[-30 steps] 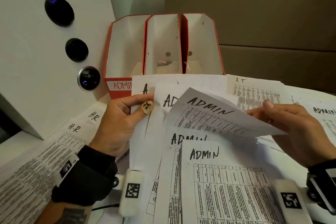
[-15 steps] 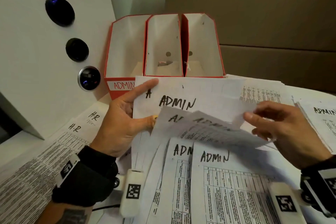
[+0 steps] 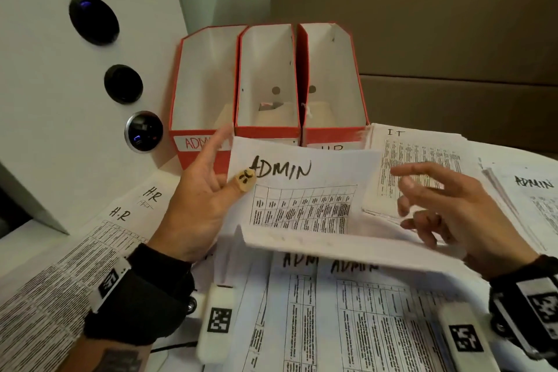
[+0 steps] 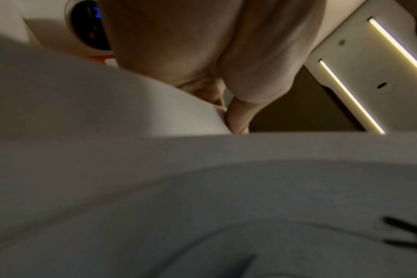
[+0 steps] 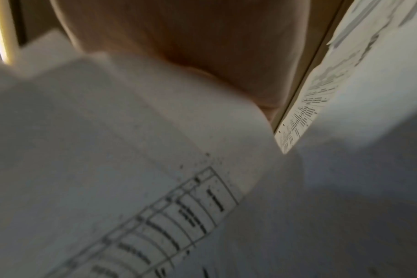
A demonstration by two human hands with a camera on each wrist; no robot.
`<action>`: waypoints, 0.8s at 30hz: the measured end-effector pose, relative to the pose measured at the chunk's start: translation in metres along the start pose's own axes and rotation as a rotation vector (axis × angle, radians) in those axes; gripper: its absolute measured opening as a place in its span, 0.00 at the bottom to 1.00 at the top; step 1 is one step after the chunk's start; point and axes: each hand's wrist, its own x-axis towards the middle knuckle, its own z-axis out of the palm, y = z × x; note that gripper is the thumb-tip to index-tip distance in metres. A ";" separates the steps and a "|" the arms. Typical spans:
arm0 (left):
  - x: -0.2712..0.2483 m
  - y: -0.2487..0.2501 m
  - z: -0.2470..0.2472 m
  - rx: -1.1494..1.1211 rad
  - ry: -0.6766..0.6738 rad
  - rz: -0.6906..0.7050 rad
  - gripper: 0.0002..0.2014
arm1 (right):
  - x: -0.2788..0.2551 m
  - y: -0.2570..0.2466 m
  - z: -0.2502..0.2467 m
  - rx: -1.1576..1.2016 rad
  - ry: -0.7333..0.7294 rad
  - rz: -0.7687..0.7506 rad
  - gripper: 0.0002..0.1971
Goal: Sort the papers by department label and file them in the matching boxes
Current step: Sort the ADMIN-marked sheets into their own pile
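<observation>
Loose ADMIN sheets [image 3: 347, 320]: nearest to us, at 6 o'clock on the worktop [image 3: 18, 235]. We read "ADMIN" handwritten at the top of two overlapping sheets, partly covered by the lifted bundle.
HR sheets [image 3: 90, 251]: at 8 o'clock, lying flat and overlapped, with "H.R" written on two of them.
Left hand [image 3: 199, 205]: at 9 o'clock of centre. We see the thumb, which bears a yellow tip with black marks, pressed on the top-left corner of the lifted bundle; the index finger points up along the bundle's left edge. The remaining fingers are hidden behind the paper. The hand is grasping the bundle.
Lifted ADMIN bundle [image 3: 305, 208]: at centre, raised off the worktop, its near edge curled up. The top sheet reads "ADMIN" above a printed table.
Right hand [image 3: 453, 214]: at 3 o'clock, released, fingers spread and loosely bent, just beside the bundle's right edge. We cannot tell whether any fingertip touches the paper.
IT stack [image 3: 422, 160]: at 1 o'clock, beyond the right hand, marked "IT".
Second ADMIN stack [image 3: 534, 199]: at 3 o'clock, at the right border.
File boxes [image 3: 268, 75]: farthest, at 12 o'clock; three red boxes side by side. The left one is labelled "ADMIN"; the other labels are partly hidden.
</observation>
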 end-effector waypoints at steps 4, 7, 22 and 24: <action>-0.001 -0.002 -0.002 0.077 -0.070 -0.002 0.39 | 0.000 0.002 0.001 -0.032 0.020 -0.110 0.33; -0.001 -0.002 -0.003 0.101 -0.112 0.016 0.40 | -0.001 0.003 -0.001 -0.004 0.016 -0.187 0.35; 0.004 -0.010 -0.007 0.113 0.076 0.032 0.14 | 0.014 0.027 -0.006 -0.055 0.273 -0.329 0.08; 0.006 -0.010 -0.006 0.037 0.135 -0.001 0.14 | 0.014 0.027 -0.012 0.053 0.229 -0.285 0.16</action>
